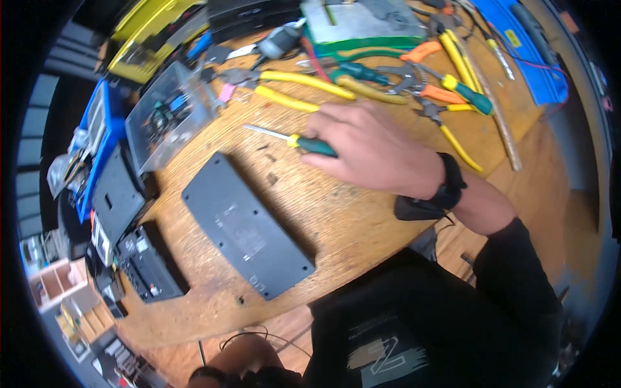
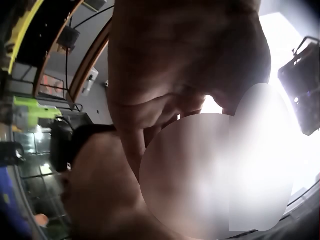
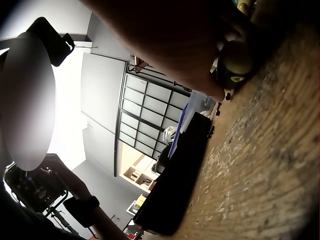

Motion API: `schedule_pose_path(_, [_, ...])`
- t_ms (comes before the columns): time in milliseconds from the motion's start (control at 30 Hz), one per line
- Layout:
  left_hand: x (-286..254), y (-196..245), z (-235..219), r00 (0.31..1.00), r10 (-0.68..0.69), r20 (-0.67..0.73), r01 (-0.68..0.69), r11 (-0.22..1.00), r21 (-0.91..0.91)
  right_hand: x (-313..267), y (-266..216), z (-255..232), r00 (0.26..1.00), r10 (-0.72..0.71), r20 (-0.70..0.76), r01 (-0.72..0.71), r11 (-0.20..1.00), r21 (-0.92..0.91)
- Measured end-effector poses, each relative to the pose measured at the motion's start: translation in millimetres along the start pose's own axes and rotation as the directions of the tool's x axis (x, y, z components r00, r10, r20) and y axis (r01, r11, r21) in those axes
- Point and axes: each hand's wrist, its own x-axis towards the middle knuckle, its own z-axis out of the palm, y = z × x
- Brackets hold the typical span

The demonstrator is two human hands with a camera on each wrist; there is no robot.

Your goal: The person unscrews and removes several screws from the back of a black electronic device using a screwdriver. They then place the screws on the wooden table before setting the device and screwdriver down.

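Observation:
In the head view my right hand (image 1: 369,142) holds a screwdriver (image 1: 315,146) with a green and yellow handle, low over the wooden bench. Its metal shaft points left. From the right wrist view, the handle's rounded end (image 3: 235,62) shows beside the palm. A flat dark device (image 1: 242,226) lies face down to the left of this hand, with screw holes along its edges and labels in the middle. My left hand (image 2: 185,65) is raised close to my head, its fingers pointing toward the blurred face. Whether those fingers grip anything, I cannot tell.
Yellow-handled pliers (image 1: 297,84), orange-handled pliers (image 1: 424,52) and another green-yellow screwdriver (image 1: 469,94) lie behind the right hand. A clear bin (image 1: 145,129) of small parts stands at the back left. Black device parts (image 1: 152,265) sit near the bench's left side.

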Motion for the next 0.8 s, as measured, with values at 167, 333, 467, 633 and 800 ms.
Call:
schedule_pose_path(167, [19, -16, 13, 0.955, 0.111, 0.274, -0.049, 0.973, -0.224, -1, 1, -1, 1.0, 0.0, -0.021, 0.0, 1.0, 0.023])
schedule_pose_path(333, [22, -16, 16, 0.932, 0.161, 0.325, -0.061, 0.952, -0.299, -1, 2, -2, 1.0, 0.019, 0.008, -0.019, 1.0, 0.016])
schedule_pose_path(467, [19, -13, 18, 0.924, 0.183, 0.336, -0.071, 0.944, -0.321, -1, 6, 7, 0.99, -0.042, -0.135, 0.045, 0.999, 0.019])
schedule_pose_path(633, [21, -7, 15, 0.917, 0.197, 0.347, -0.067, 0.933, -0.353, -1, 6, 7, 0.988, -0.03, -0.152, 0.033, 0.999, 0.014])
schedule_pose_path(800, [19, -1, 15, 0.908, 0.218, 0.359, -0.079, 0.928, -0.365, 0, 8, 8, 0.985, -0.05, -0.168, 0.052, 0.999, 0.012])
